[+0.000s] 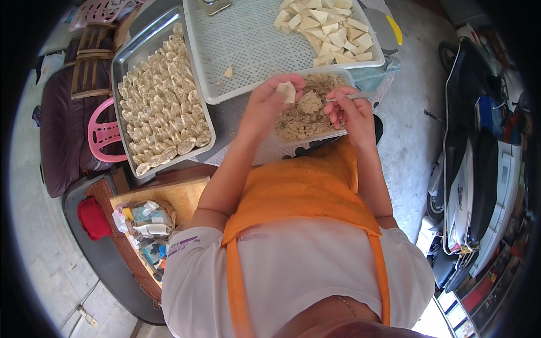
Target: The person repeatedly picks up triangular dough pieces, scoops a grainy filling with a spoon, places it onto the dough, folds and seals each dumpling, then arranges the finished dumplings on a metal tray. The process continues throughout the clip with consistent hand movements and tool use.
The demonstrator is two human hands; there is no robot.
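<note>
My left hand (270,97) pinches a pale wedge (287,91), which looks like tofu, above a white plastic tub (350,77). Inside that tub lies crumbly brown minced filling (300,120). My right hand (350,107) grips a thin metal utensil, its handle (361,95) pointing right; its working end is not clearly visible. A lump of filling (310,102) sits just left of my right fingers, and whether the utensil carries it cannot be told. Beyond the tub, many cut pale wedges (334,31) are piled in a perforated white plastic tray (253,55).
A metal tray (210,139) at left holds tight rows of filled pieces (162,101). One small pale scrap (228,72) lies in the perforated tray. Pink plastic chair (105,131) and wooden board with clutter (186,192) stand left; a motor scooter (469,148) is parked right.
</note>
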